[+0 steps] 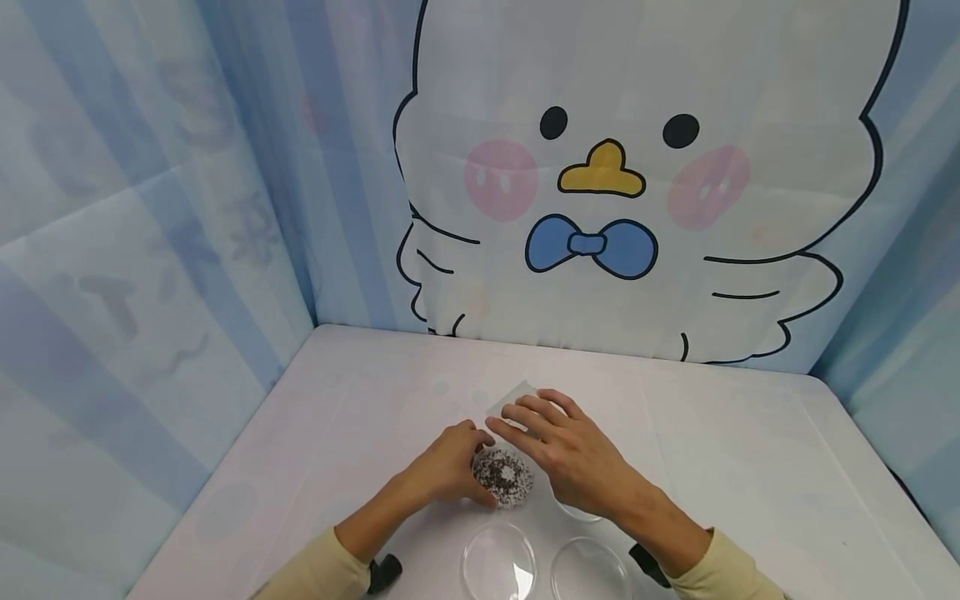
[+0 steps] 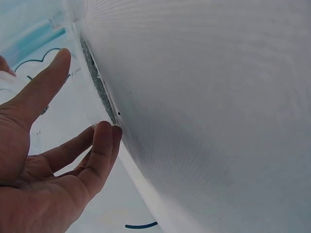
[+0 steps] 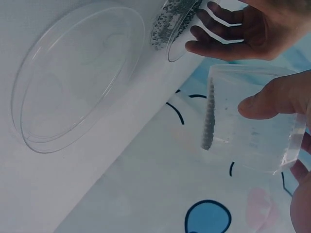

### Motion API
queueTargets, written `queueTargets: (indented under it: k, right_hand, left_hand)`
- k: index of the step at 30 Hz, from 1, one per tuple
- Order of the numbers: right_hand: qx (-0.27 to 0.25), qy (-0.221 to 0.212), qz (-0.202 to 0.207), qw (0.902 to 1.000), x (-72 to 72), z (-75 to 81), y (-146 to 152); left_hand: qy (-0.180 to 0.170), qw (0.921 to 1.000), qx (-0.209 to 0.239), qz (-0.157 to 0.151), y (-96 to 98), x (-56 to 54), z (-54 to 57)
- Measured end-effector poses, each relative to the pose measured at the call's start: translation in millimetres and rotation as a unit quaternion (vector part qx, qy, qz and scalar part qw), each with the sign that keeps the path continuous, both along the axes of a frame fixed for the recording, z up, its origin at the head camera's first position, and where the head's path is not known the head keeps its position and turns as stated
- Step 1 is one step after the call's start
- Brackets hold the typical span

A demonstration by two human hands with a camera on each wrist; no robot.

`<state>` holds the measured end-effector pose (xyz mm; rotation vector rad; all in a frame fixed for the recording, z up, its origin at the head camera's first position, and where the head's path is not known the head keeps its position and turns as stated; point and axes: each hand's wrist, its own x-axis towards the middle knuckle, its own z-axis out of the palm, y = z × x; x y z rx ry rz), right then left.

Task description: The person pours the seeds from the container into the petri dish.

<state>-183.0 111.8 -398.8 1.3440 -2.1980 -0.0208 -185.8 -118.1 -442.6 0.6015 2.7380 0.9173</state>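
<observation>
A round clear petri dish [image 1: 504, 478] with dark granules scattered over its bottom lies on the table. My left hand [image 1: 452, 468] spans its left side, thumb at the near rim and fingertips at the far rim. In the left wrist view, the dish's granules [image 2: 99, 80] show edge-on beside my fingers. Above and beyond the dish, my right hand [image 1: 573, 454] grips a clear, straight-sided plastic container [image 3: 252, 138]. My thumb presses on its wall, and a thin layer of grey granules [image 3: 209, 116] covers its bottom. In the head view the right hand covers most of this container.
Two clear round dishes, a left one [image 1: 498, 560] and a right one [image 1: 590, 573], lie at the near side of the white table [image 1: 750, 467]. Another clear dish [image 1: 577, 511] shows partly under my right wrist. Printed curtains [image 1: 352, 208] rise behind and beside the table.
</observation>
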Motion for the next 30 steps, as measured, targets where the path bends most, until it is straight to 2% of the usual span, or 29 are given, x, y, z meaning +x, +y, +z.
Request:
queueTargets:
  k: [17, 30]
  right_hand:
    - [0.009, 0.005, -0.005, 0.9999, 1.5, 0.8, -1.1]
    - [0.008, 0.014, 0.001, 0.9999, 1.2, -0.1, -1.0]
  left_hand:
    - [0.001, 1.0000, 0.002, 0.003, -0.3, 1.5, 3.6]
    - [0.006, 1.0000, 0.000, 0.001, 0.0, 1.5, 2.2]
